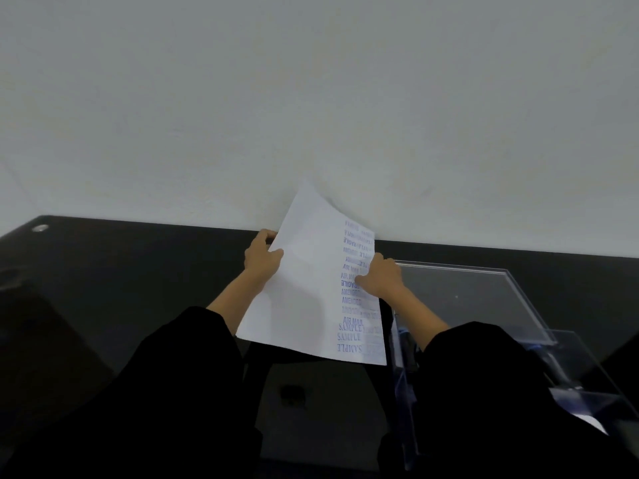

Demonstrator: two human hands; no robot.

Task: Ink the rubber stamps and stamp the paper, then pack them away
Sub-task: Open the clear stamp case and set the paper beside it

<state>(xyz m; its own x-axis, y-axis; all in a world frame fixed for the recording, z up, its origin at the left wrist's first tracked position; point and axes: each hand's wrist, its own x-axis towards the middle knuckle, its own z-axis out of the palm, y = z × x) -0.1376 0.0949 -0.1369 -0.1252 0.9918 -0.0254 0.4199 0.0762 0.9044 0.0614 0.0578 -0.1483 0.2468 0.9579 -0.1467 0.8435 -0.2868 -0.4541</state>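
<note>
Paper (pixel 307 288), blue-stamped, held off table (pixel 138 271) by left hand (pixel 261 255) and right hand (pixel 380 280).

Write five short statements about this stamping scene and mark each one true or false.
1. The left hand and right hand both hold the stamped sheet. True.
2. The stamp impressions are red. False: they are blue.
3. The sheet lies flat on the table. False: it is held up off the black table, its far corner curling.
4. A clear acrylic box stands to the right of the sheet. True.
5. The impressions run down the sheet's left side. False: they run down its right side.
</note>
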